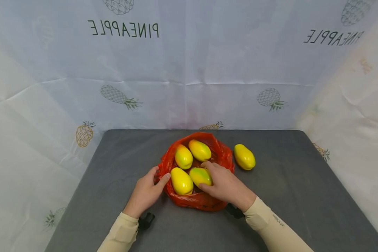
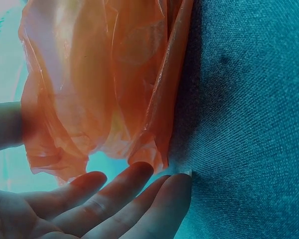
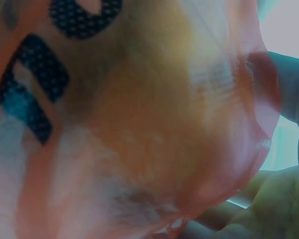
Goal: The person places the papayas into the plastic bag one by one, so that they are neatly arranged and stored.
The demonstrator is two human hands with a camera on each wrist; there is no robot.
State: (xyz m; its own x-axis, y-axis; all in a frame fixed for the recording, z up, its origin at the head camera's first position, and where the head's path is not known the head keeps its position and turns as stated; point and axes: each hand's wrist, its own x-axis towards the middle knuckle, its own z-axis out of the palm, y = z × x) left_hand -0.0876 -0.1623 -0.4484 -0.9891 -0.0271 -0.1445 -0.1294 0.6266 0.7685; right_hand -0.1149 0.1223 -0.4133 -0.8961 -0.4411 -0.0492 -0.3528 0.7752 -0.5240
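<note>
A red plastic bag (image 1: 198, 203) stands with its mouth spread wide, several yellow mangoes inside. My right hand (image 1: 224, 180) reaches over its right rim. Its thumb and fingers grip a yellow-green mango (image 1: 198, 176) in the front of the bag. At the left rim is my left hand (image 1: 147, 191), its thumb over the edge beside another mango (image 1: 181, 182). In the left wrist view, the fairly straight fingers (image 2: 117, 199) lie along the outside of the bag (image 2: 114, 74). The bag's printed wall (image 3: 139, 149) hides most of the right hand in the right wrist view.
One loose mango (image 1: 244, 157) lies on the dark grey table (image 1: 289, 196), just right of the bag. Two more mangoes sit at the back of the bag, one being the rear mango (image 1: 200, 150). A pineapple-print curtain (image 1: 189, 63) hangs behind the table.
</note>
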